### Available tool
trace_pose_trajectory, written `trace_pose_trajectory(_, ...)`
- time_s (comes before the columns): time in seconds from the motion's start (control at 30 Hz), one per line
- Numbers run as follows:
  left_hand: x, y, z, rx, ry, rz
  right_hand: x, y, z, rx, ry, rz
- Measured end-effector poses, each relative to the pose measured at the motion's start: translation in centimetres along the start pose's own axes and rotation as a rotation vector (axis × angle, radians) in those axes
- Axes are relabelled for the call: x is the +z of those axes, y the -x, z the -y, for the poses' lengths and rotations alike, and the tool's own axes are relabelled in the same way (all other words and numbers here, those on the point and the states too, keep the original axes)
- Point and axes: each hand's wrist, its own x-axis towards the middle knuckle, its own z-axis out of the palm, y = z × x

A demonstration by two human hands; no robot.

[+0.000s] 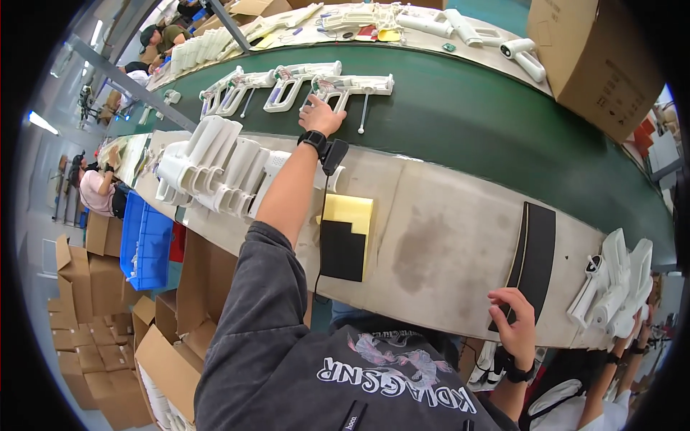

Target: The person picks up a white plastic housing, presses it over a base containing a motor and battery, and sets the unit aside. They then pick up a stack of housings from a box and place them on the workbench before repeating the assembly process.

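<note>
My left hand reaches over the green belt, with its fingers at the handle of a white gun-shaped plastic housing. Wires and small parts show inside that housing, and a thin rod hangs from it. More such housings lie just left of it. My right hand is loosely curled above the table's near edge, fingers apart and nothing in them. Beside it lie black foam strips. Between my arms, a yellow sheet stack carries a black foam piece.
White housing shells stand in rows at the left of the table. More white housings lie at the right end. A large cardboard box stands beyond the belt. A blue bin is at the left. Co-workers sit at both sides.
</note>
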Motion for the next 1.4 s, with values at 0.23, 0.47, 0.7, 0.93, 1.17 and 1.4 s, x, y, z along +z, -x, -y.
trace_pose_trajectory(0.23, -4.7, 8.2, -1.4, 0.335, 0.093, -0.232, 0.7, -0.6, 1.8, -0.094, 0.013, -0.018)
trace_pose_trajectory(0.47, -3.4, 25.4, -1.9, 0.478, 0.387, -0.222, 2.5, -1.3, 3.8, -0.182, -0.016, 0.035)
trace_pose_trajectory(0.7, 1.8, 36.9, 0.1, 0.506, 0.383, -0.163, 2.8, -0.8, 4.1, -0.19, -0.027, 0.081)
trace_pose_trajectory(0.93, -1.3, 40.6, 2.5, 0.56, 0.303, -0.041, 3.9, -1.6, 3.9, -0.154, -0.061, 0.148)
trace_pose_trajectory(1.17, -2.7, 33.8, 9.3, 0.186, 0.359, -0.046, 6.6, -4.2, 3.8, -0.208, -0.074, 0.217)
trace_pose_trajectory(1.4, -6.5, 33.5, 10.6, 0.138, 0.863, 0.267, 13.4, -10.0, 5.2, -0.575, 0.041, 0.155)
